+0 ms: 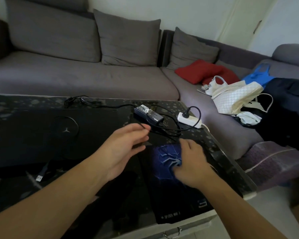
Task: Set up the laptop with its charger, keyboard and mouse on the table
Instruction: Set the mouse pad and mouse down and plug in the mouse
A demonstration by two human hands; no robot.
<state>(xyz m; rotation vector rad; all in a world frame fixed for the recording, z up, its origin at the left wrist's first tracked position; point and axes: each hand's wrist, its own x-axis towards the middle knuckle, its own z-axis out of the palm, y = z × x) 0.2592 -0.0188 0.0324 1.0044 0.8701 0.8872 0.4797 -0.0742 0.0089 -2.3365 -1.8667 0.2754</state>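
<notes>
The left hand [126, 149] hovers above the table with loose, slightly curled fingers, seemingly touching the thin black charger cable [164, 130], though blur stops me calling it a grip; the right hand [192, 163] lies with fingers spread on the Spider-Man mouse pad [173, 190] at the near right. Beyond them the charger brick [148, 113] sits mid-table, its lead plugged into the white power strip [190, 119] at the far right corner; the closed black laptop [55, 133] lies to the left, a loose USB plug [39, 177] nearer. I judge the charger mostly arranged; keyboard and mouse are nowhere visible, and the laptop remains unopened.
</notes>
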